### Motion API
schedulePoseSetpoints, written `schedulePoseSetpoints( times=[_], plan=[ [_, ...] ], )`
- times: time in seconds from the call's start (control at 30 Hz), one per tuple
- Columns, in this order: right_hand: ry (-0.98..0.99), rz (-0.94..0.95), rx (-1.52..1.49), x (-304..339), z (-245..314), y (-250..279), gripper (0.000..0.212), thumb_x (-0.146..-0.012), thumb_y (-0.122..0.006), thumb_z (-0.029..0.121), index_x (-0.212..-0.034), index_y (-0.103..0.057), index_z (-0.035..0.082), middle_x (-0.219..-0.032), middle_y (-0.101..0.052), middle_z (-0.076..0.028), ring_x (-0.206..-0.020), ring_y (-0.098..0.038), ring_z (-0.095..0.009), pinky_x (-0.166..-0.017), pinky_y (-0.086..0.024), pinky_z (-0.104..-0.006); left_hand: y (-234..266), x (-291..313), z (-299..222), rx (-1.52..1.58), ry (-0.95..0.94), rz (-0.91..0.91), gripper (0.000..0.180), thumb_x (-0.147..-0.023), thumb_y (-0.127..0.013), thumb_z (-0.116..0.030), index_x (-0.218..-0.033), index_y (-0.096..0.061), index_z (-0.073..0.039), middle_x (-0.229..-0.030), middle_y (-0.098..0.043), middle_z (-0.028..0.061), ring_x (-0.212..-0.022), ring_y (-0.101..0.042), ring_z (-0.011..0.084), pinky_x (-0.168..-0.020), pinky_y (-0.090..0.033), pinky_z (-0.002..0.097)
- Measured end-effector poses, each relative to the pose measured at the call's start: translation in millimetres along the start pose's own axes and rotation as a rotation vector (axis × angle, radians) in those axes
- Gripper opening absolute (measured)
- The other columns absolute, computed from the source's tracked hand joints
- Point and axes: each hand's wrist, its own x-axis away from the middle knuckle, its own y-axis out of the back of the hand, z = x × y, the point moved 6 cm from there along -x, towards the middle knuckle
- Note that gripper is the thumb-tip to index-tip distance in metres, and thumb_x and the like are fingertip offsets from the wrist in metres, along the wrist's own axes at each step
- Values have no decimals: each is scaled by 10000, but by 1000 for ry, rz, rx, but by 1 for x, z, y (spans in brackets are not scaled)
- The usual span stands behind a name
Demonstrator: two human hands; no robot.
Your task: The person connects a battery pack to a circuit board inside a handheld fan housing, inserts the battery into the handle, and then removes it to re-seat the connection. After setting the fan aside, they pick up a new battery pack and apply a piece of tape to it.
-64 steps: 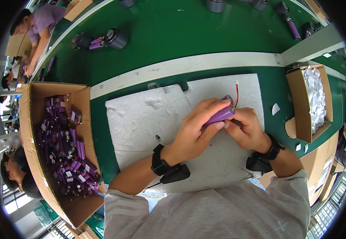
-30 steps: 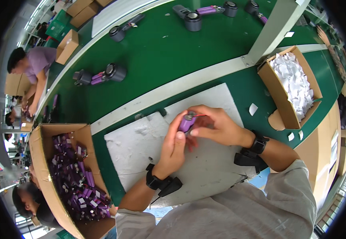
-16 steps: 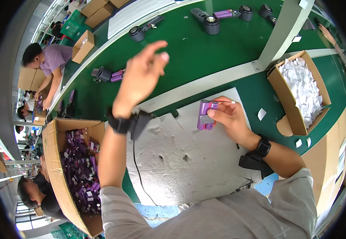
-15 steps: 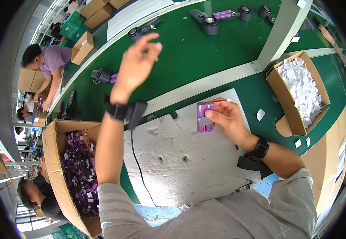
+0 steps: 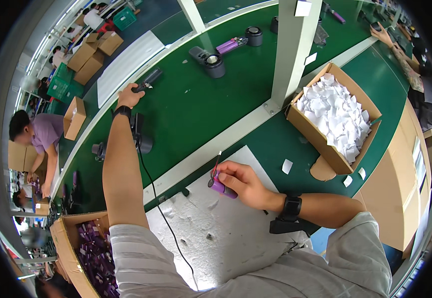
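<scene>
My right hand (image 5: 243,184) grips a purple battery pack (image 5: 221,187) of wrapped cylindrical cells, tilted above the white foam board. Thin red and black leads rise from it to a small white connector (image 5: 220,153). On the far left of the green work surface, my outstretched left hand (image 5: 130,95) has its fingers curled round one end of a dark handheld device (image 5: 149,79). That end is mostly covered by the hand. Another dark device (image 5: 144,141) with a round head lies beside my left forearm, partly hidden.
A carton (image 5: 79,248) of purple battery packs stands at lower left. At right, a cardboard box (image 5: 320,146) holds white paper pieces. A metal post (image 5: 295,54) rises from the rail. More devices (image 5: 213,64) lie along the green surface (image 5: 201,119). Other people work left and right.
My left hand has moved out to the far left and closed on the dark device. My right hand has turned the battery pack, its connector now pointing up. The view has shifted.
</scene>
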Motion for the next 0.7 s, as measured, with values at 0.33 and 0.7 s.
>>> schedulePoseSetpoints(
  times=[0.33, 0.7],
  plan=[
    [-174, -107, -505, -9, -2, 12, 233, -1003, -437, 309, -1023, -484, 81, -716, -492, -58, -623, -504, -161, -564, -418, -267, 65, 118, -61, 601, -438, 18, 473, -797, -678, -16, -1235, -590, -169, -849, -465, -20, -735, -577, 108, -685, -517, 251],
    [-221, 270, 362, 1, 14, -26, 335, -819, -738, 200, -991, -473, 90, -773, -503, -13, -705, -485, -103, -663, -406, -248, -9, 390, -62, 611, -752, 496, 647, -683, -650, 133, -1286, -533, -69, -1284, -520, 50, -868, -517, 161, -860, -476, 289]
  ],
)
